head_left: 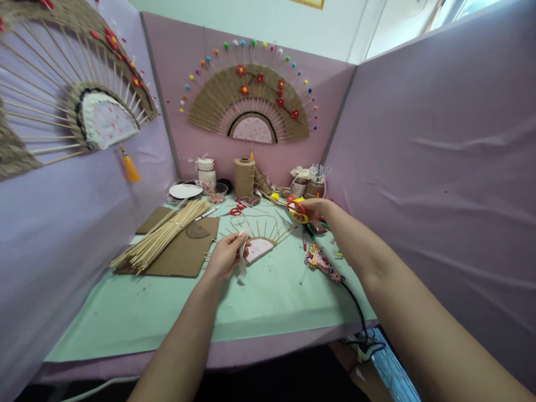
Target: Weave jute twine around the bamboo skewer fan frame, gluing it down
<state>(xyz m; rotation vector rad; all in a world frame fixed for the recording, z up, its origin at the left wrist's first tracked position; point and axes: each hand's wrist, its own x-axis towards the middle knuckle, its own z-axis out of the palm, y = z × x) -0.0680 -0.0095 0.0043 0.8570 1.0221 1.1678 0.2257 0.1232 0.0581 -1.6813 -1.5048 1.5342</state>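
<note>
One fan [260, 249] partly behind left fingers [237, 242]

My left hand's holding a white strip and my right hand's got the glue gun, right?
Not quite: the head view shows scissors in your right hand; the glue gun lies on the table. Your left hand holds the white strip.

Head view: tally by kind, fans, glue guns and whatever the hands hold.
Fans: 3 (left-wall fan, back-wall fan, table fan)
Glue gun: 1
Scissors in right hand: 1
White strip in left hand: 1
Total: 6
</note>
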